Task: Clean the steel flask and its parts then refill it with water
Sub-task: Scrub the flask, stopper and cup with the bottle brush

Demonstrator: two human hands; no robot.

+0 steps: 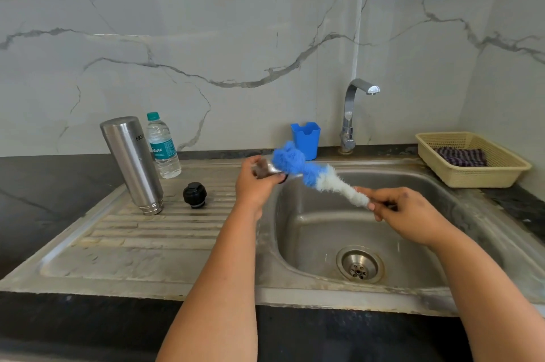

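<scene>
Both hands work above the sink (295,296) basin: left hand (253,184) grips a steel cup (265,169), right hand (404,211) pinches the brush (309,173) handle; flask (132,164) stands far left.

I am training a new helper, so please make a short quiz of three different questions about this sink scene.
1. True or false: the steel flask stands mouth down on the drainboard.
2. Which hand holds the brush? A left hand, B right hand
3. Fill in: the left hand holds a steel ____.

Key: 1 true; 2 B; 3 cup.
</scene>
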